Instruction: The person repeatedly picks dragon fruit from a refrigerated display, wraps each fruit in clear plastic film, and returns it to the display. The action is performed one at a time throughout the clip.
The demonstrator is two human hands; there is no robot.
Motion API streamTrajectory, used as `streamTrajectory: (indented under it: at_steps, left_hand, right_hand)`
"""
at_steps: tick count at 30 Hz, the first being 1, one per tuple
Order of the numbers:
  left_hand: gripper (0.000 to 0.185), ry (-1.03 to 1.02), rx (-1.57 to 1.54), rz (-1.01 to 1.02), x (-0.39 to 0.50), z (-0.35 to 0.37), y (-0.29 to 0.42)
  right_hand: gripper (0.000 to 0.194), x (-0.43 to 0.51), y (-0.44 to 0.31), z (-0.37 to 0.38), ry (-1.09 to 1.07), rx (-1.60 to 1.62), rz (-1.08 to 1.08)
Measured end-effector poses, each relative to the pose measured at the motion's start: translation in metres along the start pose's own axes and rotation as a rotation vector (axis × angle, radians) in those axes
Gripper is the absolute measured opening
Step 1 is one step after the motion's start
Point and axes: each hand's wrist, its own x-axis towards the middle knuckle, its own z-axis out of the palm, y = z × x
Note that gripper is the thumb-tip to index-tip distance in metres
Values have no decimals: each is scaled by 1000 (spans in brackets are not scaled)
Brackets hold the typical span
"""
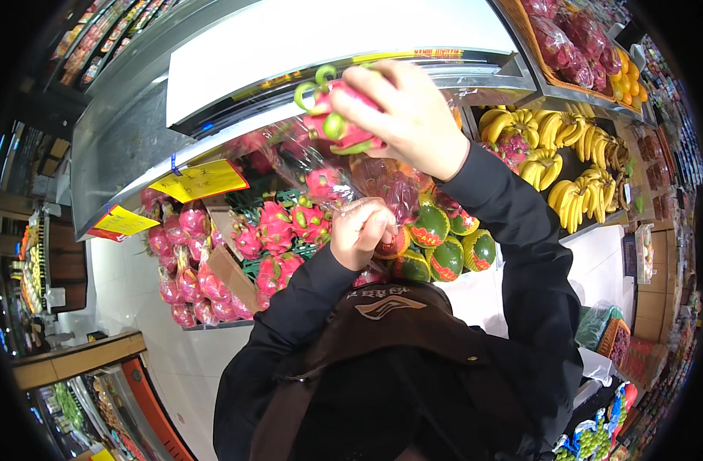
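Observation:
My right hand [406, 112] is raised and grips a pink dragon fruit [343, 124] with green, curling scales. Lower and closer to my body, my left hand [363, 227] is closed on a clear plastic bag [314, 167], whose film stretches up toward the fruit. Whether the fruit touches the film, I cannot tell. Below my hands lie loose dragon fruits [276, 225] in a green plastic crate [250, 268]. Just right of my left hand are several dark green round fruits [432, 223] with red labels, some in yellow foam nets.
Wrapped dragon fruits [196, 282] are stacked at left beside a cardboard divider [233, 276]. Yellow price signs [201, 180] hang from the metal shelf edge. A white panel [328, 46] rises ahead. Bananas [559, 129] lie at right, below a wicker basket [541, 52] of bagged fruit.

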Motion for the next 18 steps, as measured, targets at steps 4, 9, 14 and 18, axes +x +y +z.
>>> streamTrajectory:
  at_steps: [4,9,14,18]
  left_hand:
    - [47,-135,-195,-156,34,-12,31]
    - [57,-113,-635,-489,97,-41,44]
    - [60,-243,-811,-424,115,-55,55]
    - [59,-259,-886,-444,117,-58,57]
  right_hand:
    - [87,0,14,-3,-202,182,-29]
    - [72,-17,60,-30,-318,530,-48]
    - [51,-94,44,-18,675,360,474]
    - [87,-128,12,34,674,-107,278]
